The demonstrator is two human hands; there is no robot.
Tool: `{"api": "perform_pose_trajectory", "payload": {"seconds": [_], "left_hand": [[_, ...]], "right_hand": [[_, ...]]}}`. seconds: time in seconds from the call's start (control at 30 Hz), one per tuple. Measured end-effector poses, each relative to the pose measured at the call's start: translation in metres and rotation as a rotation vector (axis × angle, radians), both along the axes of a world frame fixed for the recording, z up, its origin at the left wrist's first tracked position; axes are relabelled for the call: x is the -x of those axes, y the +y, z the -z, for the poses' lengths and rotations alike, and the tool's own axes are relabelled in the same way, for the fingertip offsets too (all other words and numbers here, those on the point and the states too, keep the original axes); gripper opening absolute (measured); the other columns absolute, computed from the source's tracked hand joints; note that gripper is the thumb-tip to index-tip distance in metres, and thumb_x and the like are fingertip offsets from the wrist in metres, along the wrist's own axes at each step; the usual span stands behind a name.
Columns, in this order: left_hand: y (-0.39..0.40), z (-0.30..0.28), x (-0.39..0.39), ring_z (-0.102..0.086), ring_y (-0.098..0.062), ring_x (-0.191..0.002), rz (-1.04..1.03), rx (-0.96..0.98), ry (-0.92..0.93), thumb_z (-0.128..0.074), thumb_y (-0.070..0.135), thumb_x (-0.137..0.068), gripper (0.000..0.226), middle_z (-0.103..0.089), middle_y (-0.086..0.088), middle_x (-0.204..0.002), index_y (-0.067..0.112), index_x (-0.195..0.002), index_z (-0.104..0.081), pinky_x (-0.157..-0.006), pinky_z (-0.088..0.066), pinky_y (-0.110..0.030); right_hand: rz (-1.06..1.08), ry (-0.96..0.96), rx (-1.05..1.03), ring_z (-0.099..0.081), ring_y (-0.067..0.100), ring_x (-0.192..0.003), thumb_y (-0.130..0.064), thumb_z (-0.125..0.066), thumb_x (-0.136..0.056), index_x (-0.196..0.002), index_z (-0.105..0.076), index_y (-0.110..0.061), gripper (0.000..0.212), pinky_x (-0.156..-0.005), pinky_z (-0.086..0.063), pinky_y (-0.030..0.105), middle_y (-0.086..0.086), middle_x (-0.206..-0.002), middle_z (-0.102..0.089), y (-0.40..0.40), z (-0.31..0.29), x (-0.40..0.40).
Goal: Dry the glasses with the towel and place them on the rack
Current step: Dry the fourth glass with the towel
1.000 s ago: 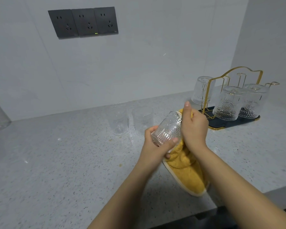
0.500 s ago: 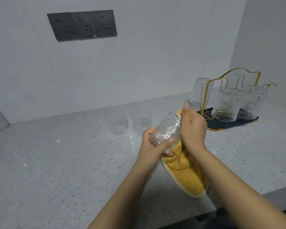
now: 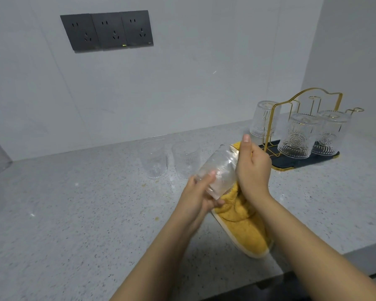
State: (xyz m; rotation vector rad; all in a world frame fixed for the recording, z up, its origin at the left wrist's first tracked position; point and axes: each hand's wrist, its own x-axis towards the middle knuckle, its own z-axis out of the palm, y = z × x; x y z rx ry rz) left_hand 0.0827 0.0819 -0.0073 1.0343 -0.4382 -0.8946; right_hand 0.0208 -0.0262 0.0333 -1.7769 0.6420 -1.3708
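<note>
The left hand (image 3: pixel 195 197) reaches in from the lower centre, forearm angled up and to the right. Its grip is closed around the base end of a clear ribbed glass (image 3: pixel 217 170), thumb on the upper side and fingers curled beneath. The glass is held above the surface (image 3: pixel 74 213), tilted, with its base toward the lower left and its open end toward the upper right.

The right hand (image 3: pixel 253 168) enters from the lower right, forearm running diagonally up and to the left. It sits at the open end of the glass, back of the hand toward the camera, thumb extended upward along the rim. Its grip is clenched on a yellow towel (image 3: pixel 243 227); a small part of the towel shows above the hand at the glass mouth, and the rest hangs below both hands with its lower end lying on the surface near the front edge.

Two more clear glasses (image 3: pixel 153 159) (image 3: pixel 186 158) stand upright side by side on the surface, just left of the held glass.

The rack (image 3: pixel 291 164), gold wire on a dark tray, stands on the surface to the right, near the right hand. Three glasses are inverted on it: one at the back left (image 3: pixel 262 119), one at the front (image 3: pixel 297 135), one at the right (image 3: pixel 330 132).

A dark triple socket panel (image 3: pixel 106 31) is mounted on the wall.
</note>
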Motion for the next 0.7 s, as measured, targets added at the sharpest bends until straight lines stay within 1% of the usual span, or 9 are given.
{"api": "perform_pose_trajectory", "payload": {"seconds": [0.07, 0.1, 0.17, 0.23, 0.3, 0.37, 0.5, 0.63, 0.7], "left_hand": [[0.001, -0.001, -0.002, -0.065, -0.024, -0.077, 0.156, 0.028, 0.266, -0.066, 0.051, -0.079, 0.068, -0.067, -0.019, -0.108, 0.002, -0.127, -0.059, -0.056, -0.058, -0.026], [0.0, -0.002, -0.001, -0.066, -0.025, -0.076, 0.193, 0.016, 0.285, -0.065, 0.056, -0.077, 0.073, -0.067, -0.02, -0.107, 0.003, -0.126, -0.06, -0.056, -0.058, -0.026], [-0.003, -0.001, 0.0, -0.068, -0.025, -0.074, 0.164, 0.016, 0.182, -0.07, 0.062, -0.07, 0.087, -0.067, -0.022, -0.107, 0.003, -0.132, -0.054, -0.054, -0.059, -0.027], [-0.007, 0.001, 0.004, -0.071, -0.022, -0.081, 0.08, 0.004, -0.021, -0.083, 0.055, -0.064, 0.092, -0.064, -0.02, -0.121, 0.012, -0.136, -0.045, -0.059, -0.059, -0.028], [-0.006, 0.005, 0.007, -0.071, -0.014, -0.079, -0.043, -0.074, -0.249, -0.087, 0.031, -0.068, 0.076, -0.06, -0.011, -0.123, 0.028, -0.128, -0.04, -0.065, -0.058, -0.028], [-0.003, 0.008, 0.007, -0.069, -0.016, -0.075, -0.115, -0.087, -0.301, -0.082, 0.013, -0.077, 0.062, -0.062, -0.01, -0.119, 0.029, -0.122, -0.042, -0.063, -0.058, -0.028], [0.0, -0.001, 0.004, -0.07, -0.028, -0.075, 0.017, 0.064, 0.149, -0.079, 0.03, -0.071, 0.073, -0.062, -0.023, -0.121, 0.003, -0.132, -0.048, -0.054, -0.057, -0.025], [-0.004, 0.0, 0.003, -0.071, -0.026, -0.07, 0.02, 0.028, 0.173, -0.077, 0.036, -0.073, 0.069, -0.062, -0.026, -0.12, 0.002, -0.127, -0.052, -0.055, -0.059, -0.025], [-0.005, 0.0, 0.005, -0.07, -0.026, -0.068, -0.005, 0.013, 0.162, -0.072, 0.033, -0.073, 0.069, -0.063, -0.024, -0.115, 0.0, -0.129, -0.05, -0.056, -0.059, -0.026]], "right_hand": [[-0.034, -0.036, 0.036, -0.026, 0.006, -0.046, -0.03, -0.038, -0.1, -0.053, -0.029, -0.019, 0.049, -0.047, -0.019, 0.025, -0.004, -0.047, -0.029, 0.0, 0.002, 0.001], [-0.025, -0.038, 0.044, -0.026, 0.007, -0.045, -0.029, -0.039, -0.1, -0.052, -0.029, -0.02, 0.05, -0.046, -0.018, 0.023, -0.004, -0.046, -0.028, 0.0, 0.001, 0.001], [0.029, -0.025, 0.027, -0.024, 0.007, -0.044, -0.029, -0.039, -0.1, -0.051, -0.026, -0.02, 0.051, -0.045, -0.015, 0.024, -0.004, -0.045, -0.026, -0.002, -0.001, 0.001], [0.098, 0.023, 0.008, -0.024, 0.009, -0.044, -0.03, -0.037, -0.1, -0.05, -0.024, -0.019, 0.052, -0.045, -0.014, 0.026, -0.004, -0.045, -0.027, -0.004, -0.004, 0.002], [0.13, 0.058, 0.004, -0.025, 0.01, -0.045, -0.03, -0.037, -0.1, -0.05, -0.024, -0.019, 0.053, -0.044, -0.016, 0.026, -0.004, -0.045, -0.027, -0.004, -0.005, 0.001], [0.107, 0.055, 0.002, -0.026, 0.01, -0.045, -0.031, -0.037, -0.1, -0.05, -0.025, -0.019, 0.052, -0.045, -0.017, 0.025, -0.004, -0.045, -0.028, -0.003, -0.003, 0.001], [-0.001, -0.042, 0.062, -0.03, 0.005, -0.045, -0.031, -0.037, -0.1, -0.053, -0.028, -0.023, 0.048, -0.046, -0.02, 0.022, -0.007, -0.047, -0.029, -0.001, 0.003, 0.005], [0.025, -0.103, -0.036, -0.033, 0.003, -0.047, -0.03, -0.036, -0.1, -0.055, -0.031, -0.022, 0.046, -0.047, -0.024, 0.019, -0.006, -0.051, -0.032, -0.007, 0.007, 0.013], [0.084, -0.107, -0.162, -0.031, 0.003, -0.049, -0.035, -0.033, -0.1, -0.057, -0.03, -0.019, 0.046, -0.05, -0.025, 0.026, -0.002, -0.053, -0.033, -0.017, 0.008, 0.021]]}}
